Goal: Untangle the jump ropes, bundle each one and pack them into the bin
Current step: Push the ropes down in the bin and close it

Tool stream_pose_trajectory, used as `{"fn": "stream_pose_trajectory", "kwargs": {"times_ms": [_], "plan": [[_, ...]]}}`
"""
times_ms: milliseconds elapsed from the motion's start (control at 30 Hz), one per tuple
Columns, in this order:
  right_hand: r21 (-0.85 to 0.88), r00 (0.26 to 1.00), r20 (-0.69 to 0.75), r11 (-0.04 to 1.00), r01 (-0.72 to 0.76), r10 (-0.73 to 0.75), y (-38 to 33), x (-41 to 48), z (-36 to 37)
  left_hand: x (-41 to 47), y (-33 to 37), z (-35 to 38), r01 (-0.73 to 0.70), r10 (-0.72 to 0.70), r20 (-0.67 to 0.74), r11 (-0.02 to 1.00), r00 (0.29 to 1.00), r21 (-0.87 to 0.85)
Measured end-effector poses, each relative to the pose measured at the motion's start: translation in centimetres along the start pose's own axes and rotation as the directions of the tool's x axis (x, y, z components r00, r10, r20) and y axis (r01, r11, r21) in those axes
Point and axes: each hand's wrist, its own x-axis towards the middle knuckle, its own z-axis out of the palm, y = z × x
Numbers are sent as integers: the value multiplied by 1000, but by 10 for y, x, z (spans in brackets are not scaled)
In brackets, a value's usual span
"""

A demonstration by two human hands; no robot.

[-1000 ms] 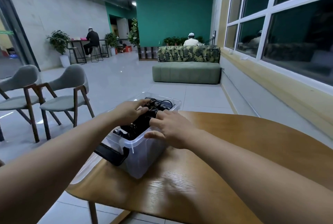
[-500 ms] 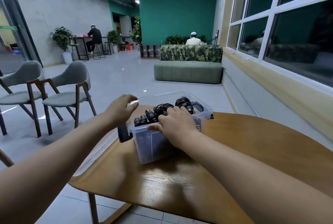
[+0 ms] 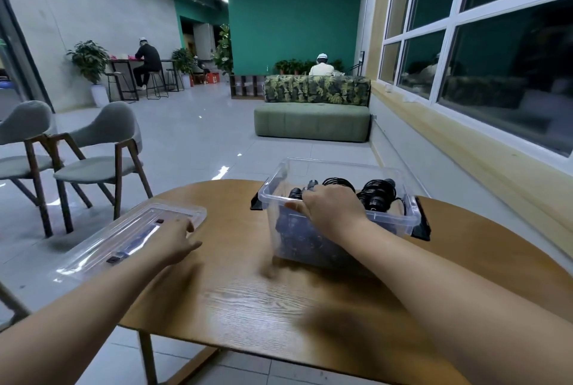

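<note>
Several coiled jump ropes [image 3: 375, 195] sit in the clear bin [image 3: 341, 165], light and floppy, likely best grasped around each bundle's middle; the right hand [image 3: 331, 211] clasps the bin's near rim, and the left hand [image 3: 175, 239] hovers slack-fingered by the lid [image 3: 136, 229].

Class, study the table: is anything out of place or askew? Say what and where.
The clear lid lies askew at the table's left edge, much of it overhanging the floor, by the left hand. The jump ropes sit inside the bin.

Teal wall [image 3: 294, 12], green sofa [image 3: 313, 122], grey chairs [image 3: 102, 149].
</note>
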Motion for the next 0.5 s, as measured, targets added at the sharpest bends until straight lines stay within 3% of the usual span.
{"fn": "stream_pose_trajectory", "kwargs": {"times_ms": [133,333,500], "plan": [[40,998,-51,999,28,-26,7,-6,6,-4,-21,15,30,-28,-22,995,999,95],[76,995,-98,997,27,-19,6,-13,6,-8,-46,30,156,-147,-99,983,984,95],[144,988,-157,989,29,-6,7,-28,4,-16,-61,31,198,-191,-69,972,979,126]]}}
